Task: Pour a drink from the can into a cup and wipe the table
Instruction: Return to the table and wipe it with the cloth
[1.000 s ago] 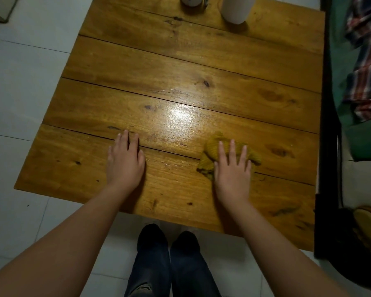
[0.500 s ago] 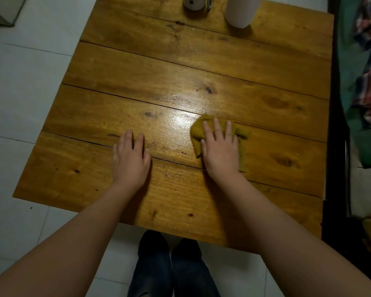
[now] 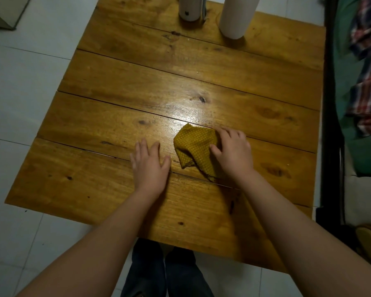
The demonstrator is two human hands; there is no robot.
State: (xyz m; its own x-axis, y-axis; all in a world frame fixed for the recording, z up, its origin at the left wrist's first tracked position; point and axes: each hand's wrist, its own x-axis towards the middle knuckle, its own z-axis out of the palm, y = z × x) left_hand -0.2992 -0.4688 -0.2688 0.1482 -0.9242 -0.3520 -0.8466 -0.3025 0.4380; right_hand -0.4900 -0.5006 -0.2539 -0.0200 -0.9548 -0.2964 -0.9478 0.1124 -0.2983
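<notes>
A mustard-yellow cloth (image 3: 192,146) lies crumpled on the wooden table (image 3: 116,82), just front of centre. My right hand (image 3: 234,153) holds its right part, fingers curled over the far edge and thumb on top. To the left of the cloth, my left hand (image 3: 150,166) rests flat on the wood with straight fingers and holds nothing. At the far edge stand a pale can-like cylinder (image 3: 190,8) and, to its right, a tall white cup (image 3: 236,16); the tops of both are cut off by the frame.
White floor tiles (image 3: 19,93) surround the table on the left and front. A dark frame (image 3: 330,103) with green and plaid fabric (image 3: 366,71) runs along the table's right side. My legs in dark trousers (image 3: 165,273) stand at the near edge.
My right hand pushed the cloth away from the near edge, then went from flat on it to curled around it, and more cloth now shows to its left. My left hand stayed put.
</notes>
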